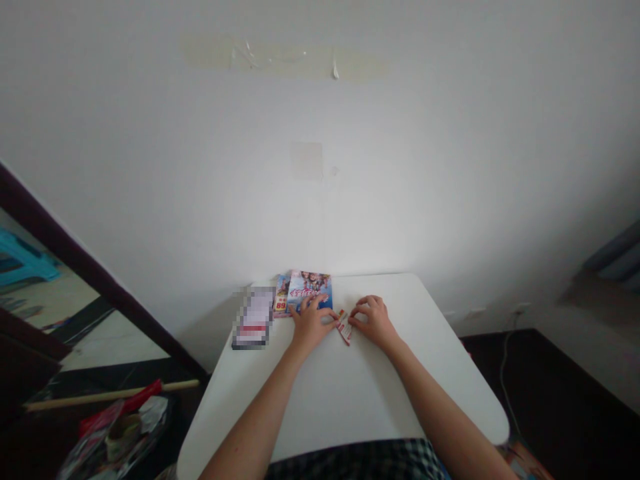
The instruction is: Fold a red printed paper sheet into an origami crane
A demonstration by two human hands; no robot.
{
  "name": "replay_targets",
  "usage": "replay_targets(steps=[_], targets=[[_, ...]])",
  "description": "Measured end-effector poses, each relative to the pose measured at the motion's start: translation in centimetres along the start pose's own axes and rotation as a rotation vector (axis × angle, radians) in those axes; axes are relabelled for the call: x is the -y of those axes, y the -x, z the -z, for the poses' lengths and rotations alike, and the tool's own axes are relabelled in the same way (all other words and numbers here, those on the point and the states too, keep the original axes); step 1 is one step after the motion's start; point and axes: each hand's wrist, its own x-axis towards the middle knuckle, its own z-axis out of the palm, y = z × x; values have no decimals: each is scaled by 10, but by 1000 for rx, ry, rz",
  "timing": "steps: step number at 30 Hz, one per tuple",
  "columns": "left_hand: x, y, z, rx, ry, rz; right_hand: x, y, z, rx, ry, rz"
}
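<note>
A small folded piece of printed paper (345, 331), white with red and some green and yellow, is held over the white table (345, 393). My left hand (311, 325) pinches its upper left edge between thumb and forefinger. On the opposite side, the thumb and forefinger of my right hand (373, 320) are closed at the paper's right edge. Behind my left hand lies a colourful printed leaflet (313, 281), partly covered by my fingers. Under its left side another leaflet (281, 303) sticks out.
At the table's left edge lies a pixelated flat object, seemingly a phone (256, 317). A pale wall (380, 213) rises behind the table. On the floor at left, a bin bag (113, 440) with rubbish stands near a wooden stick (180, 385). A cable (504, 360) hangs at right.
</note>
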Motion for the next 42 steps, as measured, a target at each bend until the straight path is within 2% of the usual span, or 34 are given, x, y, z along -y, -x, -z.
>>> replay_targets(steps=[9, 13, 17, 22, 42], targets=[[0, 0, 0, -5, -9, 16, 4, 0, 0, 5, -9, -22], [-1, 0, -3, 11, -23, 37, 10, -1, -3, -10, 20, -83], [-5, -1, -8, -22, -75, 61, 19, -2, -4, -12, 80, -159], [-8, -2, -12, -34, -119, 72, 28, -3, 0, 27, 134, -196], [-9, -2, -15, -50, -147, 92, 31, -10, -2, 92, 112, -271]])
